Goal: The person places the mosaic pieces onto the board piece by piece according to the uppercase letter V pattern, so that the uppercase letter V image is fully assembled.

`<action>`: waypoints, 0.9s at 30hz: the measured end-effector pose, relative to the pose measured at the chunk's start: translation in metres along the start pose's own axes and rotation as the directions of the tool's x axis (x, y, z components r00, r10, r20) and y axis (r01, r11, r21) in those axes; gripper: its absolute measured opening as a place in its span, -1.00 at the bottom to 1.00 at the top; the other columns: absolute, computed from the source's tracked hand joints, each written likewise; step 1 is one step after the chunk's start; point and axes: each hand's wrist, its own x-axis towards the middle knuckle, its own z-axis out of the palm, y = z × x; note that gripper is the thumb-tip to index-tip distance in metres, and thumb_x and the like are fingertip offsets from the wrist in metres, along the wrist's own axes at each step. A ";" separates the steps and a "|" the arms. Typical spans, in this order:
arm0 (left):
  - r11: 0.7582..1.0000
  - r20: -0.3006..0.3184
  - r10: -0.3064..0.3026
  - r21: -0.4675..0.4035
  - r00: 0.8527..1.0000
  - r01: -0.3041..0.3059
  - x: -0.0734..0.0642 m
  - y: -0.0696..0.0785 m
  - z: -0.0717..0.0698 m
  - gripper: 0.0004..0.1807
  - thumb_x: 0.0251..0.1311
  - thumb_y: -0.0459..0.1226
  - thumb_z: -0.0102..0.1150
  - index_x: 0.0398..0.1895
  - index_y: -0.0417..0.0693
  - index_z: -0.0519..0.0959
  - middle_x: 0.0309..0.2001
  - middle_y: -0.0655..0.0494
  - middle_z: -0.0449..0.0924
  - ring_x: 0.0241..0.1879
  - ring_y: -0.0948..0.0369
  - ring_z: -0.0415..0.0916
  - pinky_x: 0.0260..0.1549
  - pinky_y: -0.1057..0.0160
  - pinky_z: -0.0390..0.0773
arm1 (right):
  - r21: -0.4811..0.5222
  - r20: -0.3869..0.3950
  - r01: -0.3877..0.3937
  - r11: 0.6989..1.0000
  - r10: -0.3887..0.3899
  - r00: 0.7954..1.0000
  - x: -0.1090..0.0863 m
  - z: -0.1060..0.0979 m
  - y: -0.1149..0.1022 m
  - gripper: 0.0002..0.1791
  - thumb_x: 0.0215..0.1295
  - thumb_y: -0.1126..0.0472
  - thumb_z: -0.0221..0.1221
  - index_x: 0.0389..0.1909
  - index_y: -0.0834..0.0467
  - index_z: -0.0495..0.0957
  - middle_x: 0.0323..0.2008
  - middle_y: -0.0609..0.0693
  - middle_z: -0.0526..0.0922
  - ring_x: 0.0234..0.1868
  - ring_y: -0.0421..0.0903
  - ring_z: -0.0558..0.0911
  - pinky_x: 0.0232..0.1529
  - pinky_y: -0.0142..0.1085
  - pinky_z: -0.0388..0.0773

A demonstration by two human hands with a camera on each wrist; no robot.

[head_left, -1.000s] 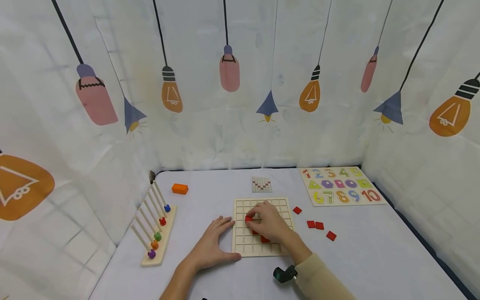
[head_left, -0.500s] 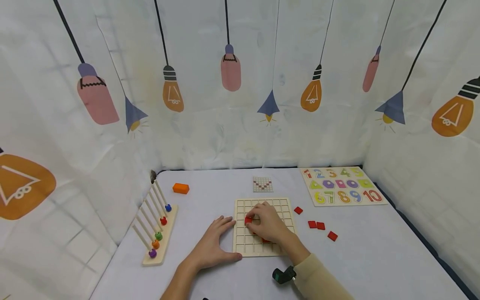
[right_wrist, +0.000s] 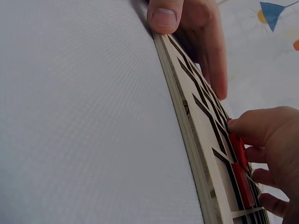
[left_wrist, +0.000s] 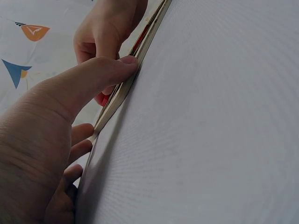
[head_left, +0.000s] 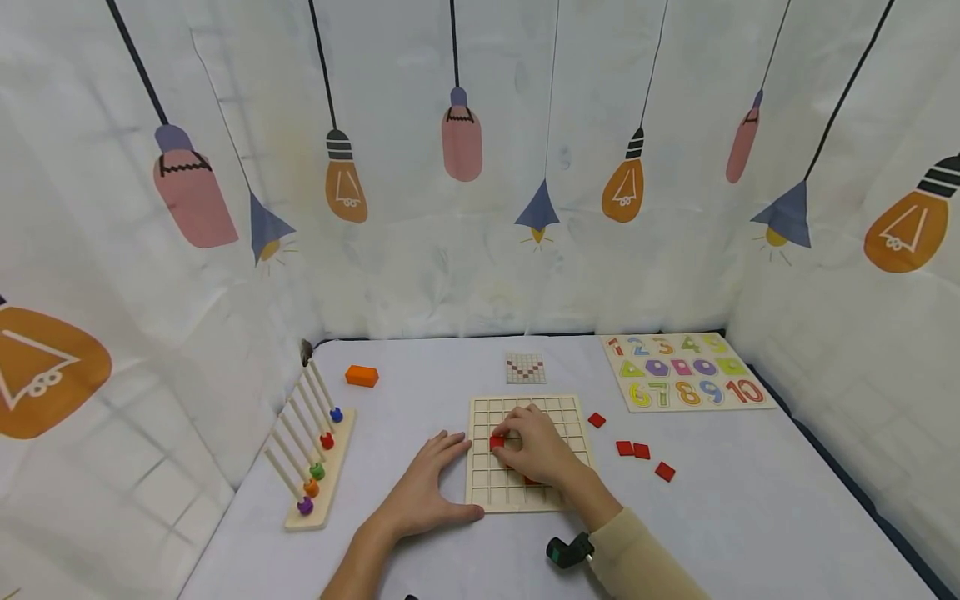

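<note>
A square wooden grid board [head_left: 517, 505] lies on the white table in front of me. My right hand [head_left: 542, 448] pinches a red square tile [head_left: 497, 442] between thumb and fingertips, low over the board's left-middle cells. Another red tile [head_left: 530, 481] sits in the grid and peeks out under that hand; in the right wrist view a red tile [right_wrist: 243, 186] rests in a cell near the fingers. My left hand [head_left: 426, 488] lies spread at the board's left side, thumb at the near corner and fingertips along the edge. Part of the grid is hidden by my right hand.
Several loose red tiles [head_left: 641, 451] lie right of the board. Behind it is a small pattern card [head_left: 525, 368]. A number puzzle [head_left: 686, 375] stands back right, an orange block [head_left: 362, 377] back left, and a peg rack with beads [head_left: 322, 487] at left.
My right hand has lowered the red tile very slightly toward the near side and then held still. My left hand and the board have stayed in place.
</note>
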 end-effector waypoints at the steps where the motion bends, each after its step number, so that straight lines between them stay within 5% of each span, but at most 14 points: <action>1: 1.000 0.000 -0.001 0.000 1.000 0.001 0.000 0.000 0.000 0.24 -0.13 0.39 0.68 0.67 0.23 0.45 0.71 0.25 0.32 0.82 -0.09 -0.02 0.66 -0.46 0.19 | 0.002 0.002 -0.001 1.000 0.001 1.000 0.000 0.000 0.000 -0.78 0.41 -0.04 0.48 0.01 -0.14 0.85 0.00 -0.25 0.72 0.04 -0.20 0.48 0.02 -0.22 0.53; 19: 1.000 -0.005 0.004 -0.006 1.000 -0.004 0.000 0.000 0.000 0.23 -0.13 0.36 0.70 0.67 0.22 0.45 0.71 0.25 0.33 0.82 -0.07 -0.03 0.67 -0.43 0.18 | -0.044 0.000 0.007 0.999 -0.007 1.000 -0.004 -0.003 0.001 -0.75 0.41 -0.08 0.47 0.04 -0.14 0.85 0.03 -0.24 0.74 0.02 -0.20 0.48 0.06 -0.18 0.52; 27: 1.000 -0.003 -0.005 -0.001 1.000 0.005 0.001 -0.001 0.001 0.23 -0.12 0.38 0.69 0.68 0.22 0.44 0.71 0.27 0.32 0.82 -0.06 -0.02 0.67 -0.44 0.20 | -0.059 -0.019 0.006 0.998 -0.007 1.000 -0.016 -0.021 0.003 -0.76 0.40 -0.04 0.46 0.04 -0.16 0.86 0.05 -0.25 0.77 0.12 -0.18 0.52 0.19 -0.07 0.60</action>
